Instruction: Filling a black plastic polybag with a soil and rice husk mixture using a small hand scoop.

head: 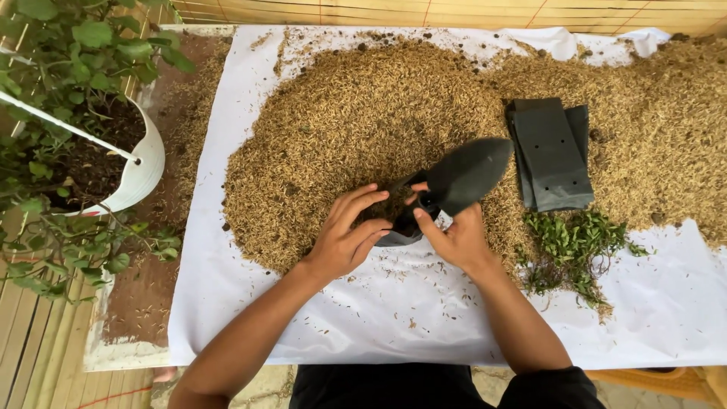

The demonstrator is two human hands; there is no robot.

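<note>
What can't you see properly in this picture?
Head view, the only one:
- Inside of the small black bag: hidden by the left hand and right hand.
- Trowel handle: covered by the right hand.
- Potted plant: cut off by the left edge.
- Stack of black bags: how many, too flat to count.
- Green cuttings: too small to tell the kind.

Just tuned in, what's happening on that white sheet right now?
A person works over a white sheet covered with a big heap of rice husks. The left hand holds open a small black grow bag at the heap's edge, while the right hand holds a black trowel over it. A stack of flat black bags and a bunch of green cuttings lie to the right; a white potted plant sits to the left.
</note>
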